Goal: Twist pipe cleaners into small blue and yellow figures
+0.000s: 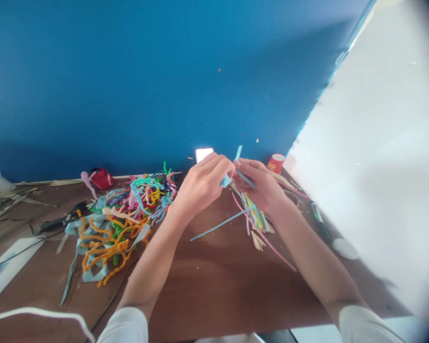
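My left hand (207, 181) is closed above the table, fingers curled round a light blue strip (239, 152). A small light blue lump (225, 181) of the same colour pokes out under its fingers; whether it is part of the strip I cannot tell. Close beside it, my right hand (260, 183) pinches the strip, whose one end points up between the hands. Below the right hand lies a loose bundle of pastel strips (260, 218) in yellow, green and pink. A thin blue strip (218, 225) lies on the table to the left of that bundle.
A tangled heap of colourful pipe cleaners (128, 214) covers the left of the brown table (214, 286). Beyond it are a dark glue gun (62, 219) and a red object (103, 179). A lit phone (203, 154) leans at the blue wall. A red cup (275, 164) stands back right.
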`<move>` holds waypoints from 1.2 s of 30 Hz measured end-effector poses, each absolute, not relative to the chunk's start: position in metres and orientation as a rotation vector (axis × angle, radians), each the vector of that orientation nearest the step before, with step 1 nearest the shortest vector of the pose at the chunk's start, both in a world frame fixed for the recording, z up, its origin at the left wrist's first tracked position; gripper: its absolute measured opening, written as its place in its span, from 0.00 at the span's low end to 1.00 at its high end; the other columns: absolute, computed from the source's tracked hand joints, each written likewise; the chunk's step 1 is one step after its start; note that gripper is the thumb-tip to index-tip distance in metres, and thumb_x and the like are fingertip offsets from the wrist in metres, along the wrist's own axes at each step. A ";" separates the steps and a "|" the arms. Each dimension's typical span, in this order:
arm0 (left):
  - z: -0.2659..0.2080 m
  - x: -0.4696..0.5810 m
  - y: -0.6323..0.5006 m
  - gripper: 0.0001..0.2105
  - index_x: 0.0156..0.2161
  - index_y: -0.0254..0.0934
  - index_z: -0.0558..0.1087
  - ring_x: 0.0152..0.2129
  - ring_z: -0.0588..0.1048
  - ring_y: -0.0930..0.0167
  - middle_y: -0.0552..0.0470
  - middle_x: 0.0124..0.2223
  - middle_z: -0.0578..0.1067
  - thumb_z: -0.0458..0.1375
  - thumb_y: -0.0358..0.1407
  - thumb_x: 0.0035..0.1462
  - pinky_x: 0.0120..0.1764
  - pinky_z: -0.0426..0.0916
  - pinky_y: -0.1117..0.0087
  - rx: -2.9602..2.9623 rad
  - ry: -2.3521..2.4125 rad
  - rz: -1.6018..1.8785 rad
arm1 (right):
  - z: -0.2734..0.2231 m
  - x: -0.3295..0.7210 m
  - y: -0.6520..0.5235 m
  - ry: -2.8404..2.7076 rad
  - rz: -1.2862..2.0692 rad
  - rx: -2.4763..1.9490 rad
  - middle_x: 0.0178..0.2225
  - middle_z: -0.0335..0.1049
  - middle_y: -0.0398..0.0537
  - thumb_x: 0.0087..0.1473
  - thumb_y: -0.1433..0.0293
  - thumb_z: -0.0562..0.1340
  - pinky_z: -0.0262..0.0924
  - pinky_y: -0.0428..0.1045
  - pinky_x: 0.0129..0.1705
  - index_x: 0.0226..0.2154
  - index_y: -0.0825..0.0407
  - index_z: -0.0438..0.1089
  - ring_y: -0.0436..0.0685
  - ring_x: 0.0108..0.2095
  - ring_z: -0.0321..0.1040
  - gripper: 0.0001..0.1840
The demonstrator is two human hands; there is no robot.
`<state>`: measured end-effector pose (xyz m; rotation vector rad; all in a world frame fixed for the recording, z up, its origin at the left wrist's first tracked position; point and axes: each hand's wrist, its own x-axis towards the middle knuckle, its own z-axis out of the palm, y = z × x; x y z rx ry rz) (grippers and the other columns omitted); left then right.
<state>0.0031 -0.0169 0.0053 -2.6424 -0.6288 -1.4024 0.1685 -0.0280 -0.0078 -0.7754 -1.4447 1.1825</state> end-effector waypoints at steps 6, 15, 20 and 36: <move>0.008 0.007 -0.021 0.04 0.32 0.39 0.64 0.31 0.71 0.73 0.52 0.33 0.75 0.53 0.29 0.59 0.36 0.66 0.71 -2.671 -0.906 -1.633 | -0.004 0.178 -0.025 -1.383 1.297 -0.763 0.19 0.51 0.38 0.55 0.59 0.61 0.38 0.46 0.20 0.23 0.52 0.63 0.46 0.19 0.43 0.16; 0.012 0.006 -0.019 0.07 0.31 0.38 0.64 0.25 0.69 0.75 0.54 0.30 0.73 0.59 0.36 0.55 0.29 0.65 0.73 -2.750 -1.230 -1.995 | -0.011 0.191 -0.017 -1.844 -0.146 -0.846 0.37 0.71 0.49 0.58 0.64 0.60 0.60 0.49 0.34 0.44 0.46 0.71 0.53 0.33 0.66 0.11; 0.011 0.007 -0.018 0.07 0.30 0.37 0.64 0.26 0.70 0.75 0.54 0.30 0.73 0.58 0.34 0.55 0.29 0.65 0.73 -2.813 -1.240 -1.937 | -0.011 0.201 -0.015 -2.015 -0.318 -0.765 0.39 0.72 0.51 0.61 0.68 0.57 0.62 0.49 0.37 0.45 0.47 0.71 0.54 0.38 0.69 0.11; 0.003 0.008 -0.016 0.07 0.30 0.38 0.64 0.32 0.70 0.72 0.52 0.32 0.74 0.51 0.24 0.56 0.37 0.63 0.70 -2.641 -0.785 -1.533 | -0.006 0.172 -0.029 -1.612 0.456 -0.921 0.19 0.51 0.38 0.59 0.63 0.58 0.43 0.46 0.24 0.21 0.51 0.60 0.47 0.21 0.48 0.17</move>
